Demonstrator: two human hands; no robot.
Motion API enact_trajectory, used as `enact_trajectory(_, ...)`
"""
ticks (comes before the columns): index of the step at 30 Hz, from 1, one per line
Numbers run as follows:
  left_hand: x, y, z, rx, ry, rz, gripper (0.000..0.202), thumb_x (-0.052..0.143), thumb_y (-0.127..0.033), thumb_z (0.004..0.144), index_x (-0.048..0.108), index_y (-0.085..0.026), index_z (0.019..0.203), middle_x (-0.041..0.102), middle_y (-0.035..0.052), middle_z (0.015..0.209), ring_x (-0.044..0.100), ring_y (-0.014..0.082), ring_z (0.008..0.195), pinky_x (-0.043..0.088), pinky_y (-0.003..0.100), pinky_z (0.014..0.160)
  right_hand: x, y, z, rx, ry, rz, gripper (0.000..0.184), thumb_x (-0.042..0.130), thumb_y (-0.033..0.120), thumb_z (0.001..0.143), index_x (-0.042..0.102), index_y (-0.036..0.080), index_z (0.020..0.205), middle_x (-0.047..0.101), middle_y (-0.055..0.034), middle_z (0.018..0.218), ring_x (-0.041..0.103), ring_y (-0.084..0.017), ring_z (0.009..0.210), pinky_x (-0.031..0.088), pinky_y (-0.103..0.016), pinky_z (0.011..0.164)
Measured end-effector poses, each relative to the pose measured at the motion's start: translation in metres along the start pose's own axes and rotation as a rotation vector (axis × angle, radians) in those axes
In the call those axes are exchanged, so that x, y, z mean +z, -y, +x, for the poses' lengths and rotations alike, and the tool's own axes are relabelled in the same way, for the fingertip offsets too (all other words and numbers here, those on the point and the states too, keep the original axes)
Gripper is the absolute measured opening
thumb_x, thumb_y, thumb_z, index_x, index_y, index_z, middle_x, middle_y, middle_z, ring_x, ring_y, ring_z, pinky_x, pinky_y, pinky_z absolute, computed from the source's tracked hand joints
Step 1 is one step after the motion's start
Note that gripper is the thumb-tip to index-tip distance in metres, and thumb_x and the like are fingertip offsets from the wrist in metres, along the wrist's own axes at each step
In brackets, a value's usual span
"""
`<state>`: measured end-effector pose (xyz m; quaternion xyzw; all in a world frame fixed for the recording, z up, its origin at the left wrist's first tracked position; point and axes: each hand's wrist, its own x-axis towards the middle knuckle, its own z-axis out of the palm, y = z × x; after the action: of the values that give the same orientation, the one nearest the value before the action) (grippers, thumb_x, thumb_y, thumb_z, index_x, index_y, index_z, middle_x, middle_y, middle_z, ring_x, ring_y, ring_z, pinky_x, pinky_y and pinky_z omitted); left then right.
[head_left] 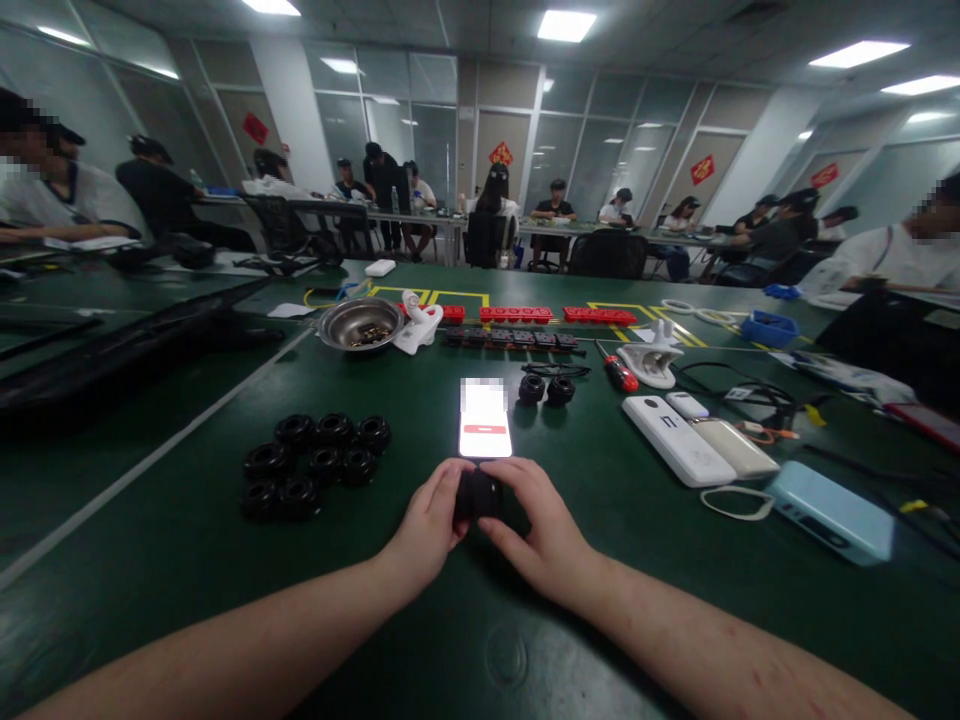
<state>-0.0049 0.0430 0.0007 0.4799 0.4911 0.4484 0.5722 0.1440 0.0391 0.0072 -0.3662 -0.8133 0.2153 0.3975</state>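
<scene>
Between both hands, low over the green table [420,620], is a small round black part [478,494]. The fingers of my left hand [431,515] wrap its left side. My right hand [536,520] grips its right side between thumb and fingers. Just beyond the fingertips lies a phone [485,425] with a bright screen. Several black ring-shaped parts [324,462] sit grouped to the left of my hands. Two similar round black parts [546,390] stand past the phone on the right.
Farther back are a metal bowl [361,325] with small brass-coloured pieces, red trays [516,314], a black strip [514,341] and a screwdriver [619,368]. White power banks [679,440], a light-blue box [832,512] and cables lie right. People sit at tables beyond.
</scene>
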Motion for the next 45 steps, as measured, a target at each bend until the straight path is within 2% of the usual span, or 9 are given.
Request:
enact_trajectory(4,0.0,0.0,-0.001,0.031,0.044,0.041,0.034,0.032,-0.047,0.079,0.048,-0.017,0.083,0.044,-0.0047,0.062,0.039,0.0051,0.042,0.029,0.014,0.035,0.0,-0.002,-0.001,0.077,-0.07,0.027,0.05,0.056,0.038,0.073,0.037,0.019,0.116,0.05,-0.0083,0.102,0.049,-0.023,0.09,0.042,-0.037,0.078)
enact_trajectory(8,-0.002,0.001,-0.002,0.025,0.101,0.077,0.035,0.03,-0.048,0.08,0.048,-0.018,0.085,0.04,-0.0065,0.054,0.037,0.0053,0.041,0.027,0.014,0.034,0.0,-0.007,0.0,0.248,0.066,0.063,0.022,0.046,0.038,0.081,0.05,0.019,0.092,0.055,-0.0008,0.071,0.051,-0.016,0.061,0.044,-0.029,0.057)
enact_trajectory(14,-0.002,-0.003,-0.001,0.03,0.063,0.044,0.051,0.038,-0.061,0.07,0.048,-0.015,0.089,0.045,-0.0047,0.06,0.037,0.0045,0.04,0.028,0.016,0.034,-0.002,0.001,0.003,-0.037,0.056,0.055,0.041,0.049,0.021,0.079,0.04,0.022,0.119,0.046,-0.007,0.112,0.044,-0.02,0.103,0.037,-0.036,0.089)
enact_trajectory(17,-0.002,-0.004,-0.001,0.042,0.062,0.025,0.043,0.048,-0.053,0.069,0.048,-0.015,0.088,0.047,-0.0041,0.063,0.039,0.0045,0.042,0.029,0.016,0.036,-0.001,0.002,0.001,-0.03,0.005,0.052,0.052,0.053,0.029,0.077,0.034,0.022,0.124,0.042,-0.0086,0.116,0.042,-0.022,0.106,0.036,-0.037,0.089)
enact_trajectory(20,-0.003,-0.002,-0.001,0.047,0.066,0.034,0.036,0.049,-0.049,0.071,0.049,-0.016,0.085,0.047,-0.0041,0.063,0.04,0.005,0.044,0.028,0.015,0.036,0.001,-0.004,-0.002,0.102,-0.031,0.079,0.047,0.049,0.044,0.078,0.039,0.019,0.117,0.054,-0.0068,0.095,0.052,-0.021,0.083,0.044,-0.034,0.073)
enact_trajectory(24,-0.004,0.001,0.0,0.024,0.114,0.074,0.037,0.049,-0.05,0.07,0.047,-0.017,0.087,0.044,-0.0062,0.055,0.041,0.0061,0.042,0.029,0.015,0.035,0.001,-0.01,-0.002,0.24,0.079,0.08,0.028,0.039,0.042,0.084,0.053,0.019,0.09,0.057,-0.0016,0.071,0.053,-0.016,0.063,0.044,-0.028,0.059)
enact_trajectory(31,-0.003,0.003,0.002,0.057,0.087,0.006,0.036,0.038,-0.049,0.076,0.047,-0.017,0.086,0.05,-0.0038,0.062,0.047,0.0074,0.04,0.035,0.019,0.037,-0.003,0.0,0.002,-0.032,0.064,0.076,0.043,0.045,0.036,0.081,0.038,0.021,0.121,0.048,-0.0083,0.111,0.045,-0.022,0.101,0.037,-0.037,0.087)
enact_trajectory(38,-0.003,-0.001,-0.001,0.038,0.137,0.079,0.032,0.043,-0.047,0.074,0.047,-0.017,0.084,0.049,-0.0038,0.067,0.047,0.0069,0.045,0.037,0.019,0.041,-0.001,-0.003,0.001,0.16,0.015,0.025,0.028,0.051,0.041,0.077,0.051,0.018,0.095,0.055,-0.0041,0.081,0.052,-0.019,0.074,0.044,-0.032,0.066)
enact_trajectory(45,-0.002,-0.006,-0.001,0.054,0.129,0.048,0.034,0.042,-0.048,0.074,0.048,-0.016,0.082,0.05,-0.002,0.066,0.049,0.0102,0.049,0.038,0.021,0.043,-0.003,0.003,0.0,-0.082,0.027,0.009,0.042,0.049,0.027,0.078,0.039,0.02,0.118,0.045,-0.0084,0.112,0.042,-0.023,0.103,0.036,-0.039,0.088)
